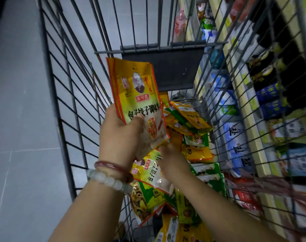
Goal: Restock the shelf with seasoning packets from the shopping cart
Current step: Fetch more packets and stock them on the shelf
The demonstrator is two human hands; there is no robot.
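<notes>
**Hands in the cart, one packet lifted**

The left hand (120, 135) holds a yellow and green seasoning packet (138, 95) upright above the shopping cart (65, 95), thumb across the packet's front and fingers curled behind it. A second packet edge shows just behind the first, so the hand may be holding more than one (the overlap is too tight to count). Two bracelets sit on the left wrist: a dark red bangle (112, 167) and, just below it, a string of pale beads (108, 180).

The right hand (171, 159) reaches down into the cart, its back to the camera. Its fingertips meet the lower corner of the held packet and the pile below; whether they grip anything, I cannot tell.

The remaining packets (188, 123) lie in a loose heap along the cart's floor, piled toward its right side and running from the near end to the folded dark flap (166, 69) at the far end. They are mostly yellow and green, lying flat or tilted over one another.

Beyond the cart's right wall stands the shelf (249, 130), seen through the wire bars, its tiers filled with blue and white bags and dark jars. Grey floor tiles (18, 119) lie to the cart's left.
</notes>
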